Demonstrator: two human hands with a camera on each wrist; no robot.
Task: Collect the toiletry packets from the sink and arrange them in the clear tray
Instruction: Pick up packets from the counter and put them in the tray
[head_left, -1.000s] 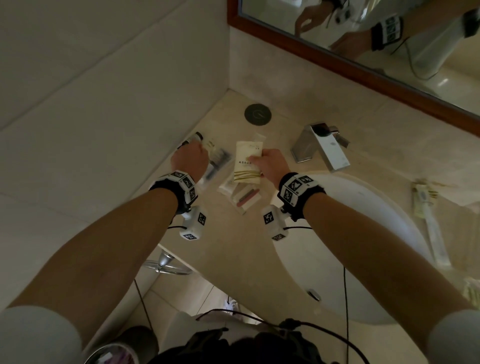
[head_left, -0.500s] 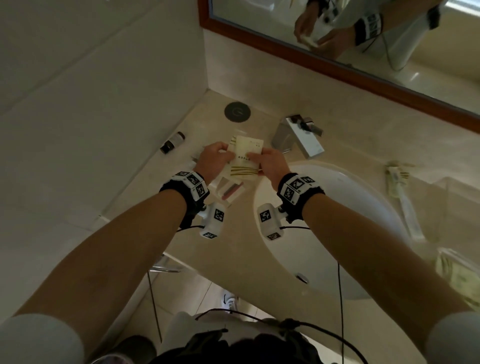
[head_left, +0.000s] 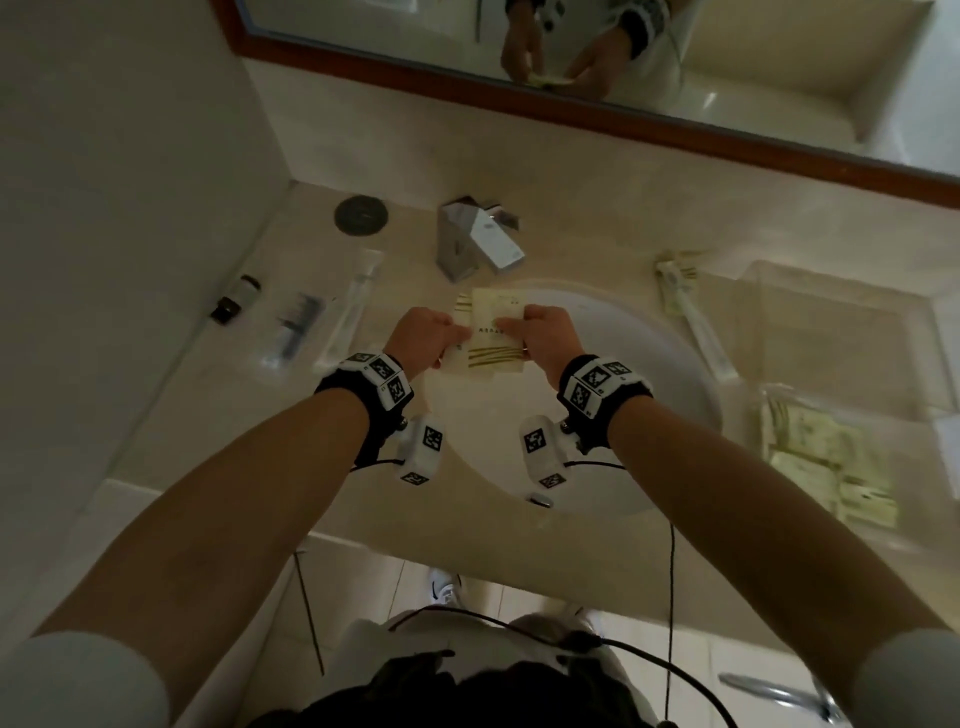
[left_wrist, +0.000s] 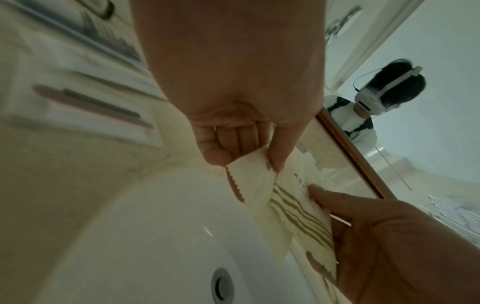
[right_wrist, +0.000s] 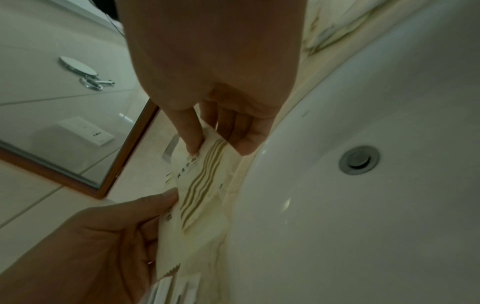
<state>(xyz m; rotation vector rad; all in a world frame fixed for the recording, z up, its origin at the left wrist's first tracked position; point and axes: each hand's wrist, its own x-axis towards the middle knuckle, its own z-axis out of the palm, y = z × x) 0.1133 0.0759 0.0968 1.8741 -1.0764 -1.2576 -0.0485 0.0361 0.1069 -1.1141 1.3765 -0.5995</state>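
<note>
both our hands (head_left: 423, 338) (head_left: 548, 338) pinch packets (head_left: 493, 338) mid-frame; some already fill the tray (head_left: 831, 322) at right, items (head_left: 322, 317) at left remain.

— How many packets (head_left: 496, 332) is that person holding?
— Can't count; they overlap, and the print's too small to read.
— And the tray (head_left: 852, 332)?
— The edge cuts it off. The comb (left_wrist: 109, 39) is a blur.
</note>
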